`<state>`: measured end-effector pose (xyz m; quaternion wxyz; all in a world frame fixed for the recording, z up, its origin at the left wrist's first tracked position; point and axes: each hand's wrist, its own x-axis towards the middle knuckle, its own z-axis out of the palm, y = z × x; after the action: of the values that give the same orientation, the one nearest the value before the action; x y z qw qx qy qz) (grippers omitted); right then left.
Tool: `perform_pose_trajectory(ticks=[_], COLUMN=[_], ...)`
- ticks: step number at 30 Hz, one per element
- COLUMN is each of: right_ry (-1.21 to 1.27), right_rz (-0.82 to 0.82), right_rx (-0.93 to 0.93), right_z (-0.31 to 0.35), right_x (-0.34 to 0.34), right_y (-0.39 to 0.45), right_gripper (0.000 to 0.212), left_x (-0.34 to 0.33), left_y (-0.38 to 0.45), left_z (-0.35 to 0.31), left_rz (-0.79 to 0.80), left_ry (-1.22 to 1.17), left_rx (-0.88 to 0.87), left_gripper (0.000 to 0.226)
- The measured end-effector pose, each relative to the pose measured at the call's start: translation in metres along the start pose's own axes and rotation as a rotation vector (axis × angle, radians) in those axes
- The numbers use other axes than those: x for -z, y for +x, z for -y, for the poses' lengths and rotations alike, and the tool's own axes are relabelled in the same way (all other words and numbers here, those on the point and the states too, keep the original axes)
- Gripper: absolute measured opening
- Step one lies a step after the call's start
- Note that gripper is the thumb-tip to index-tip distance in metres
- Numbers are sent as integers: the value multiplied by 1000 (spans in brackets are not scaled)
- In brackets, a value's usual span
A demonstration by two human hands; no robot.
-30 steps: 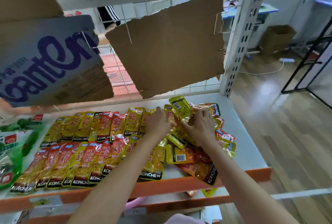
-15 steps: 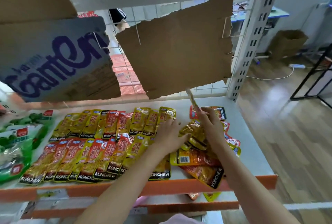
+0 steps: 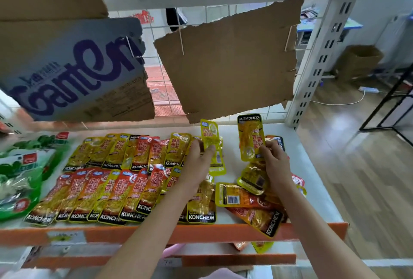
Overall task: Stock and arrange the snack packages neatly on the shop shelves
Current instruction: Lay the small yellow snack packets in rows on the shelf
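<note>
Newly raised yellow packet in left grip, upside-down packet in right grip, fingertips hidden.

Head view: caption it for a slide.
Left hand and right hand each lift a yellow snack packet above the rows on the shelf.

head cam | looks forward and down | close over shelf | single view, nothing shared

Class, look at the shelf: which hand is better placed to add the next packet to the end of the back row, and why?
Left. The left hand already holds a yellow packet right beside the back row's last packet; the right hand lifts its packet over the loose pile, farther away.
</note>
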<state>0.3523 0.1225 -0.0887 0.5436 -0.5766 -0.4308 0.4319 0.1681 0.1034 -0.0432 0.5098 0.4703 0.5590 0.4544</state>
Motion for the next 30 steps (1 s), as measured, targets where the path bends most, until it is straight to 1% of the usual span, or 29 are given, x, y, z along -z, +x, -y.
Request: perform_pose_trajectory(ticks=[2, 3, 4, 5, 7, 9, 11, 12, 14, 15, 19, 22, 24, 25, 27, 28, 30], right_ry=[21, 36, 51, 66, 95, 123, 149, 165, 193, 202, 136, 94, 89, 82, 99, 118, 139], right_rz=[78, 123, 170, 207, 249, 269, 290, 302, 326, 339, 369, 378, 385, 377, 359, 353, 316], right_rx=[-10, -17, -13, -7, 1, 24, 44, 43, 21, 12, 11, 19, 21, 23, 15, 12, 7], right_z=[2, 4, 6, 8, 13, 18, 24, 26, 29, 29, 27, 26, 26, 26, 30, 32, 35], right_x=[-2, -4, -6, -8, -12, -13, -12, -11, -10, -8, -6, -6, -6, -5, -3, -2, 1], right_y=[-14, -23, -31, -40, -54, -64, -69, -71, -72, -73, -75, -75, -75, -75, -72, -70, -66], right_gripper=[17, 18, 18, 17, 18, 21, 21, 19, 10, 8, 23, 20, 19, 20, 13, 13, 29], left_x=[10, 15, 19, 23, 29, 35, 39, 39, 40, 40, 43, 43, 42, 43, 46, 48, 50], left_y=[-9, -12, -14, -16, -20, -22, -25, -26, -31, -34, -41, -42, -42, -42, -41, -40, -39], left_z=[-5, -5, -2, 0, 3, 6, 8, 9, 12, 11, 10, 9, 7, 8, 10, 11, 11], left_rz=[101, 145, 175, 188, 156, 121, 139, 155, 148, 126, 115, 116, 106, 91, 48, 28, 11], left_ry=[-404, -578, -701, -759, -797, -816, -748, -636, -365, -292, -218, -154, -131, -129, -145, -153, -152], left_rx=[173, 247, 287, 309, 328, 300, 227, 180, 68, 22, -82, -121, -138, -136, -110, -90, -51], left_gripper=[14, 18, 23, 29, 40, 43, 32, 29, 41, 46, 54, 55, 52, 50, 48, 47, 41])
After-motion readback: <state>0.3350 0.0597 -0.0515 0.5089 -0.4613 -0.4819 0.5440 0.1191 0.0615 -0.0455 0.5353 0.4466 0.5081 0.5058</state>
